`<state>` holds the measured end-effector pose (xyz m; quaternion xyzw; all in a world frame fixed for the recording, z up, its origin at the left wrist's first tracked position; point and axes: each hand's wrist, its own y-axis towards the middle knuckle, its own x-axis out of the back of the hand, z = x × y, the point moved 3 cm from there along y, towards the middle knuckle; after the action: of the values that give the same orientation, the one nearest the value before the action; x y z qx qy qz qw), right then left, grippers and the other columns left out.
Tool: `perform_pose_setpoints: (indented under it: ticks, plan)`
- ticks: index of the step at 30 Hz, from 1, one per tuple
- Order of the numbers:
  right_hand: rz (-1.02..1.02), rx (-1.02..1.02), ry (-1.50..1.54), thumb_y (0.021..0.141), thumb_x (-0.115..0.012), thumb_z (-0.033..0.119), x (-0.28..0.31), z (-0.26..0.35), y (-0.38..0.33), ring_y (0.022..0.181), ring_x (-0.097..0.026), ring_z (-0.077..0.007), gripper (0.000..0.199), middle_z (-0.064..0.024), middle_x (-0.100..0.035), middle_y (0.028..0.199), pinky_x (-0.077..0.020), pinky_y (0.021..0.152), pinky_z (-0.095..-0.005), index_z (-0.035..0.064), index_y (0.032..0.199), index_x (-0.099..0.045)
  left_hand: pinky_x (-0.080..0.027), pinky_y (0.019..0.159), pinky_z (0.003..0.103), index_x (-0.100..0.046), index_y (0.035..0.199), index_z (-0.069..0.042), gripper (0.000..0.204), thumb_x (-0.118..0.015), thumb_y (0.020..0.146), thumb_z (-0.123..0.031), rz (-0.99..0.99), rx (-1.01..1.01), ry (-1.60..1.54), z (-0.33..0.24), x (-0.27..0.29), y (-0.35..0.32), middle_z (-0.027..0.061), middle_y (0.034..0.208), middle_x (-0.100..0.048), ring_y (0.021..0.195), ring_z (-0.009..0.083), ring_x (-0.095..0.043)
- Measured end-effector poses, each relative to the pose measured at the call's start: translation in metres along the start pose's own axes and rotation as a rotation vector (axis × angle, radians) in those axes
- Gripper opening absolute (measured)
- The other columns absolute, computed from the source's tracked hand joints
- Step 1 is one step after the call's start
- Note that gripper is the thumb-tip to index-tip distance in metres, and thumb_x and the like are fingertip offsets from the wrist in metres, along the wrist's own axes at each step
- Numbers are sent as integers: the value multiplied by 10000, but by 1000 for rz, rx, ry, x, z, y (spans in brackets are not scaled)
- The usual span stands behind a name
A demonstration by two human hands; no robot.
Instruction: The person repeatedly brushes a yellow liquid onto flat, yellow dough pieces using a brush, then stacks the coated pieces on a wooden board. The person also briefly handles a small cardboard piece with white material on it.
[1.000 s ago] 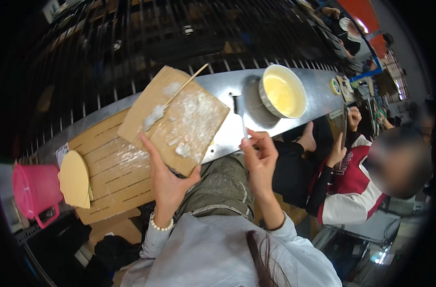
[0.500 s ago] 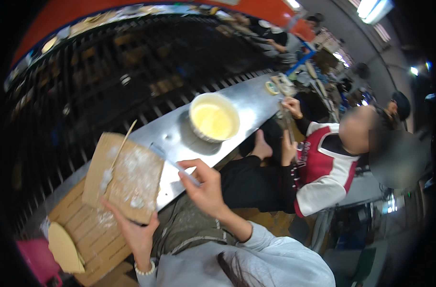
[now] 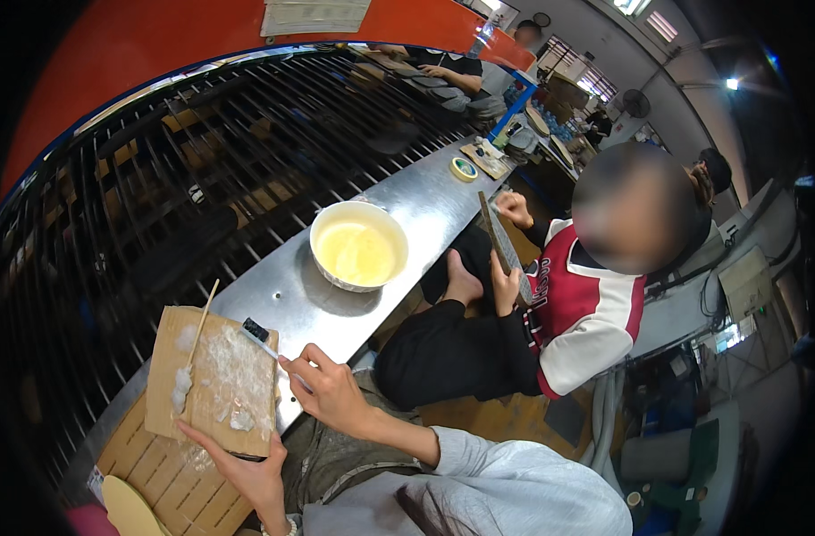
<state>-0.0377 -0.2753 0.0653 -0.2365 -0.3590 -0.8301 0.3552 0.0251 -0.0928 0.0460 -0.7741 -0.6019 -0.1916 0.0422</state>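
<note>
My right hand (image 3: 329, 393) pinches the pale handle of a toothbrush (image 3: 274, 351). Its black bristles face up at the upper right corner of a brown cardboard piece (image 3: 164, 406). White, shiny residue coats much of that cardboard. Along its lower edge grips my left hand (image 3: 247, 478), thumb and fingers spread around it. On the cardboard's left side lies a thin wooden stick (image 3: 204, 322), its lower end wrapped in a whitish clump (image 3: 182, 389). Beyond my right hand, a patterned white bowl (image 3: 315, 255) of yellowish liquid stands on a metal ledge (image 3: 423, 234).
Past the ledge lies a rack of dark bars (image 3: 273, 156). A slatted wooden board (image 3: 139, 456) and an oval tan piece (image 3: 126, 505) are at lower left. A tape roll (image 3: 464, 170) sits farther along. At right, a seated co-worker (image 3: 586, 295) holds a long flat strip (image 3: 499, 237).
The view has shifted, so the bowl and cardboard sit further left and the cardboard lower. The toothbrush's bristles now show clearly. Both hands keep their holds.
</note>
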Motion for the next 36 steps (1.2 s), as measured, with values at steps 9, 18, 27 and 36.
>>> perform_pose_setpoints:
  ticks: [9,18,27,36]
  plan:
    - [-4,-59,105,865,-709,-36,1,15,-23,564,-567,-218,347,-93,-558,867,-475,519,-362,8,1209,-724,-312,1209,460,-18,1690,-45,1340,-823,622,-132,-38,26,-11,6,-4,-2,343,1650,-270,1516,460,-342]
    - [-18,-201,330,841,-758,-45,18,18,-44,537,-473,-48,264,-38,-604,846,-354,476,-251,10,1098,-783,-264,1239,449,-38,1686,-27,1323,-866,660,-150,4,23,-3,5,4,-3,322,1686,-207,1556,412,-280]
    - [-11,-620,625,981,-709,42,32,35,-34,508,-583,-60,156,-68,-714,896,-418,410,-226,-43,1104,-663,-319,1213,421,5,1661,32,1354,-912,676,-122,78,58,-88,-4,20,-11,346,1634,-291,1490,428,-380]
    - [-1,-530,604,988,-721,54,36,48,-22,504,-541,-21,308,-68,-710,861,-354,425,-188,-14,1278,-644,-434,1112,422,62,1653,32,1386,-909,676,-119,58,43,-36,-4,34,-18,341,1468,-482,1338,427,-530]
